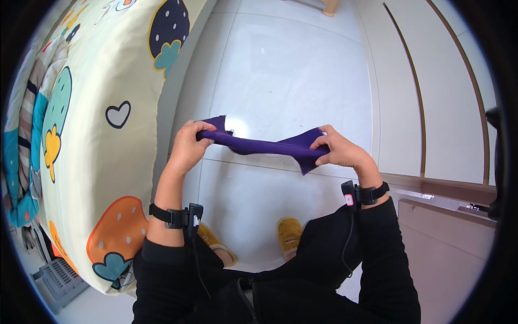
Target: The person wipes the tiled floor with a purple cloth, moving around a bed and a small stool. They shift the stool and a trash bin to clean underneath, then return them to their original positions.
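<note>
A dark purple piece of cloth (pixel 263 146) is stretched roughly level between my two hands, above the tiled floor. Its middle is gathered into a narrow band, and loose corners flare out at both ends. My left hand (pixel 192 141) pinches the left end between thumb and fingers, with a frayed corner standing up beside it. At the other end, my right hand (pixel 338 148) grips the cloth, one corner hanging below and another part spread above. Each wrist wears a black strap with a small dark device and a cable.
Along the left runs a bed with a cream patterned sheet (pixel 133 162) and folded bedding (pixel 28 141). White cabinet doors (pixel 404 101) line the right. Yellow slippers (pixel 289 235) are on my feet below. A grey plastic basket (pixel 60 279) lies lower left; a stool leg (pixel 330 7) shows at the top.
</note>
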Motion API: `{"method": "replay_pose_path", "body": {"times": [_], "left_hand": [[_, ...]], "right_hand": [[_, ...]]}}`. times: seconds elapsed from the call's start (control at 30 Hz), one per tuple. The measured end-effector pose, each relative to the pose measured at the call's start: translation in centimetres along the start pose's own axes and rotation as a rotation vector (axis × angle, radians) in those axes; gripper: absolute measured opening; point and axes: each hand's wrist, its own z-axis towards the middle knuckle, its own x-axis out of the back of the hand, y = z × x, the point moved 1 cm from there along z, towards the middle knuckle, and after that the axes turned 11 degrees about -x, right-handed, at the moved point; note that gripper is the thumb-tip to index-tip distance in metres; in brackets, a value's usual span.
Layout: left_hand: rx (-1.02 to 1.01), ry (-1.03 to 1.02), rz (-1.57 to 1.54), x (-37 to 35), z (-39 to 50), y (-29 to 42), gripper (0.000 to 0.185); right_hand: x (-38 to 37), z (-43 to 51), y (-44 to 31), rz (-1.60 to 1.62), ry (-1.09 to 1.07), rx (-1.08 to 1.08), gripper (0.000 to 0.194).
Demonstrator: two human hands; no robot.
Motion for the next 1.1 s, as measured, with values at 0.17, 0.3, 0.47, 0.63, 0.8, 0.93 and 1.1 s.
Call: {"method": "replay_pose_path", "body": {"times": [0.17,0.3,0.47,0.63,0.8,0.93,1.1], "left_hand": [[-0.252,0.212,0.482,-0.6,0.2,-1.2,0.02],[-0.109,0.311,0.593,-0.8,0.0,-2.7,0.021],[0.403,0.187,-0.768,-4.3,1.9,-3.2,0.035],[-0.211,-0.072,-0.994,-9.7,0.5,-0.9,0.047],[0.116,-0.455,-1.528,-14.1,-2.8,0.0,0.044],[0.691,-0.42,-2.149,-13.6,-3.6,2.4,0.063],[0.731,-0.271,-1.926,-12.5,-3.7,0.8,0.066]], "right_hand": [[0.9,-0.5,0.0,0.02,0.125,0.15,0.024],[0.2,-1.1,-3.7,0.528,-0.227,0.296,0.031],[-4.2,-2.7,-7.5,0.477,-0.427,0.608,0.066],[-5.2,-3.8,-10.6,0.508,-0.618,0.472,0.063],[-4.1,-0.4,-7.9,0.663,-0.171,0.106,0.048],[-4.9,1.8,-4.0,0.438,0.129,-0.005,0.088],[-8.8,1.9,-4.6,1.138,-0.567,-0.142,0.082]]}}
